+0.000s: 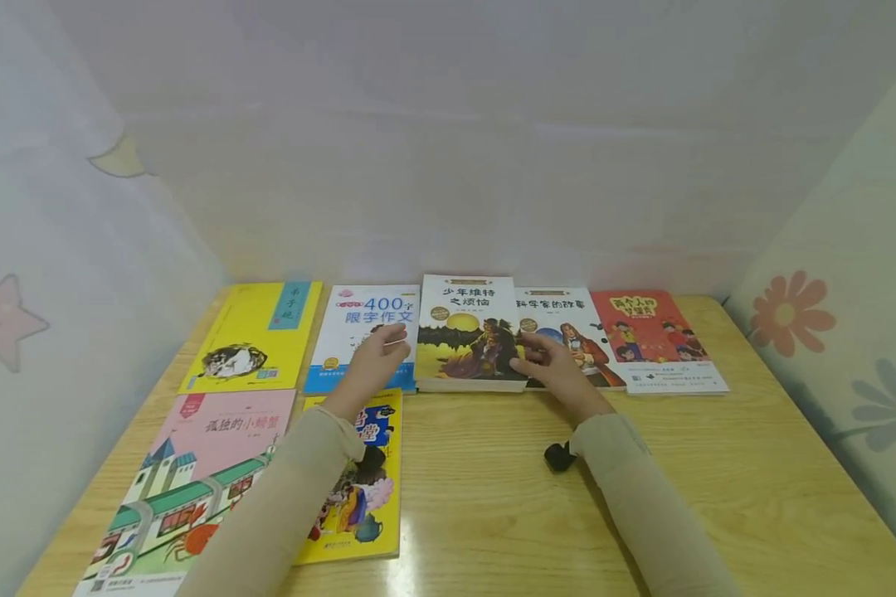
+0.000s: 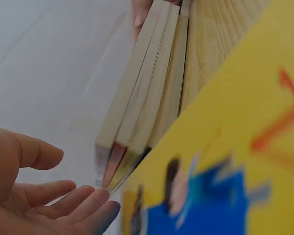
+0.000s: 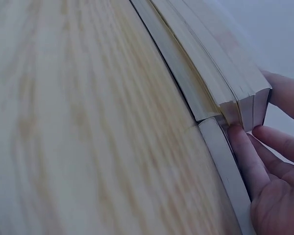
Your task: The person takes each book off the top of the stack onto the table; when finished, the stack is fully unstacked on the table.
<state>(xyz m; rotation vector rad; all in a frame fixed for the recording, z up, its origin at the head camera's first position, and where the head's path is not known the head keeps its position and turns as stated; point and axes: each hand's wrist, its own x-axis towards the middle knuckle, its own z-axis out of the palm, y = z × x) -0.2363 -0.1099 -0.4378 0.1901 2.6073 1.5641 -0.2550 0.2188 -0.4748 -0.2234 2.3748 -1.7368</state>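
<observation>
Book stack between both hands

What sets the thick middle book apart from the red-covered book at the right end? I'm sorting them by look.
The middle book has a white and yellow cover; the red book is red above a white strip. The middle book looks thicker and has the right hand against it; the red book lies untouched. Both lie flat, face up.

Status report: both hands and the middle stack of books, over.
Left hand open beside book stack. Right hand open, fingers touching its right edge. Neighbouring books close alongside.
</observation>
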